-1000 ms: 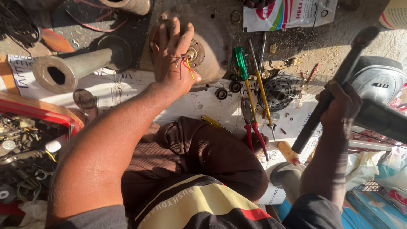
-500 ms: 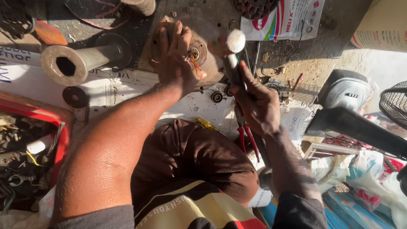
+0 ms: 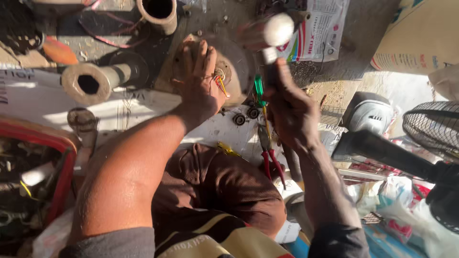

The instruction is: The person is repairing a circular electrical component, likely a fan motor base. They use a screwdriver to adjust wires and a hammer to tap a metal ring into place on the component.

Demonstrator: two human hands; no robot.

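Observation:
My left hand (image 3: 200, 85) lies flat, fingers spread, on a round rusty metal motor part (image 3: 235, 56) with red and yellow wires at its centre hub. My right hand (image 3: 291, 111) grips the dark handle of a hammer (image 3: 277, 31), whose pale round head is blurred above the motor part. A green-handled screwdriver (image 3: 259, 90) lies just left of my right hand. Red-handled pliers (image 3: 267, 154) rest below it, on white paper near my knee.
A hollow metal tube (image 3: 95, 82) lies at the left, another pipe end (image 3: 158, 11) at the top. Two small bearings (image 3: 245, 116) sit on the paper. A red crate of parts (image 3: 33, 167) stands left; a grey power tool (image 3: 369, 114) and black fan (image 3: 432, 131) are right.
My right hand picked up the hammer from the right side and swung it left, over the motor part. My left hand stayed pressed on the part.

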